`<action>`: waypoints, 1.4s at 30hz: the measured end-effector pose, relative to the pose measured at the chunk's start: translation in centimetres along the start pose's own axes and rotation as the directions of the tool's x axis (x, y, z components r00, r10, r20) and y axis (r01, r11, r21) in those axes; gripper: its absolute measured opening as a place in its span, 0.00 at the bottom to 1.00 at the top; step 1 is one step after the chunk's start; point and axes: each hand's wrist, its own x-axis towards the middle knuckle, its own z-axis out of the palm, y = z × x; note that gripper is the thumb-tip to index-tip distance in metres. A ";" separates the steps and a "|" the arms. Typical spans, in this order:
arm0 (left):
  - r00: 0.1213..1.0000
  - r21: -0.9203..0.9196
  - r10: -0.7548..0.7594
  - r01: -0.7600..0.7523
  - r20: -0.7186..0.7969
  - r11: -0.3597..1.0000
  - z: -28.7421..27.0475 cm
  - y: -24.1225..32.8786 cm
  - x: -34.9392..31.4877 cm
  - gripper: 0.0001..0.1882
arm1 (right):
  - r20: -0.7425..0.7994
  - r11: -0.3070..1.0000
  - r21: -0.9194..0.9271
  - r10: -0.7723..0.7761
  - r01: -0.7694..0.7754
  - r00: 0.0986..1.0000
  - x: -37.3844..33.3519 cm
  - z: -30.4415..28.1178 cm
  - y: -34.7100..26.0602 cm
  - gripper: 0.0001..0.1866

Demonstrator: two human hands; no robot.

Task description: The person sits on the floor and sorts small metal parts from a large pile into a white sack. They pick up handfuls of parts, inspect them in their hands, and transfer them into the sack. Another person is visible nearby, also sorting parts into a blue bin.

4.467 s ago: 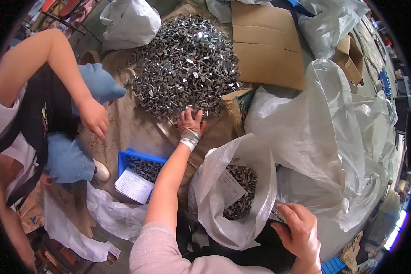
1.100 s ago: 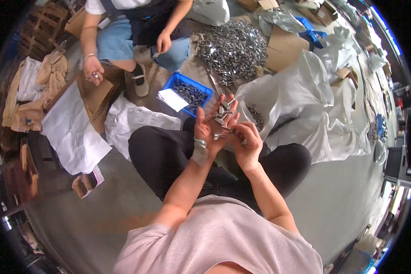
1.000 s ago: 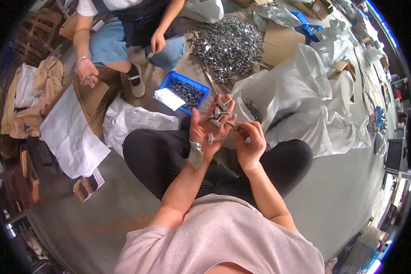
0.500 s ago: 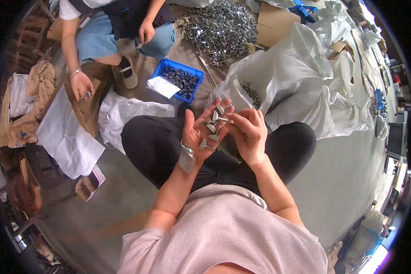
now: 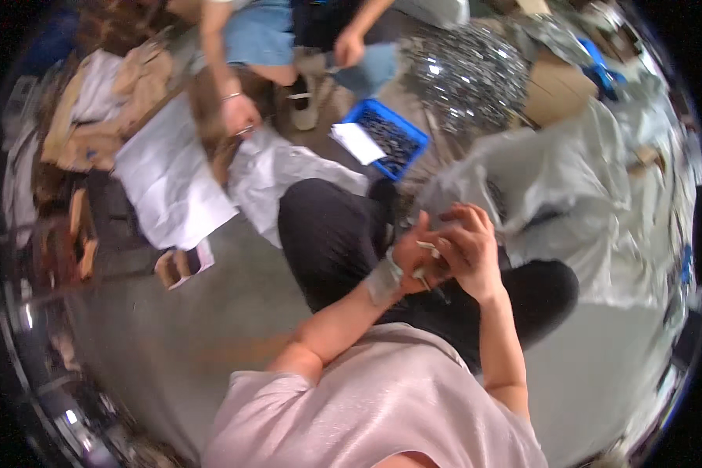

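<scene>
The parts (image 5: 427,246) seem light, stiff, slippery, best pinched endwise; left grip (image 5: 408,253) cups them, right grip (image 5: 476,256) I cannot tell.

Smooth gray floor (image 5: 593,359) spreads across the lower frame, a faint orange-brown streak (image 5: 242,349) at lower left; bright spots (image 5: 72,416) dot the dim left rim.

You wear a pale-pink short-sleeved fabric top (image 5: 382,390) — loose black trousers (image 5: 324,234) below it, a greyish-white wrist wrap (image 5: 383,283) past its left sleeve (image 5: 264,394).
</scene>
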 end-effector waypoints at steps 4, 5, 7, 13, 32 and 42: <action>0.999 -0.042 -0.010 0.012 0.038 0.999 1.6 -0.2 -0.4 0.33 | 0.064 0.995 -0.092 0.039 -0.033 0.997 0.0 0.8 -0.1 0.10; 0.996 -0.003 0.024 -0.024 -0.091 1.000 1.5 -0.2 -0.7 0.33 | -0.004 0.989 -0.139 0.059 -0.058 0.998 0.2 1.4 -0.4 0.09; 0.939 0.060 0.080 -0.064 -0.335 0.996 3.9 -0.8 -0.5 0.32 | -0.088 0.979 -0.182 0.076 -0.091 0.993 0.1 2.0 -0.1 0.08; 0.998 -0.169 -0.018 0.008 -0.053 0.986 1.5 -0.4 -0.3 0.32 | -0.121 0.987 -0.108 0.105 -0.119 0.987 -0.7 2.6 -0.4 0.08; 0.999 -0.292 0.020 -0.005 0.049 0.957 -2.6 -1.4 1.8 0.26 | -0.062 0.930 -0.342 0.121 -0.135 0.991 -0.1 4.0 -0.7 0.08; 0.968 -0.335 0.058 0.029 0.245 0.942 -3.2 -1.5 1.9 0.32 | -0.138 0.945 -0.287 0.121 -0.157 0.983 1.0 3.9 -1.3 0.07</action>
